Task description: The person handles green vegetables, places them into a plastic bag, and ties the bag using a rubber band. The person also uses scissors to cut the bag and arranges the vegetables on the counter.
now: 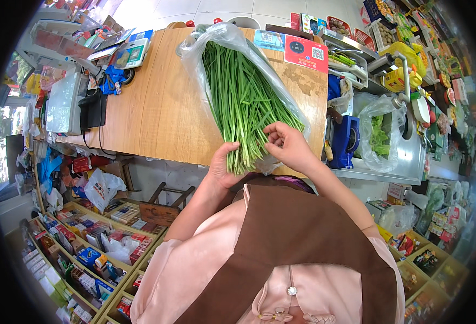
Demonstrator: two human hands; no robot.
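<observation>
A large bunch of garlic chives [238,89] lies lengthwise on a wooden table [165,93], its pale cut ends towards me. A clear plastic bag [199,60] is opened around it, covering the far tips and running down both sides. My left hand [225,164] is cupped around the pale ends of some stalks at the near table edge, the thumb on top. At the right side of the same ends is my right hand [287,146], its fingers curled near the stalks. Whether a stalk sits between those fingertips is hard to see.
On the table's far right lie a red card with a printed code [306,52] and a blue one [269,39]. A blue tape dispenser [344,141] and a steel sink [408,162] holding bagged leafy greens [379,135] stand right. A grey box [65,105] and cables are left.
</observation>
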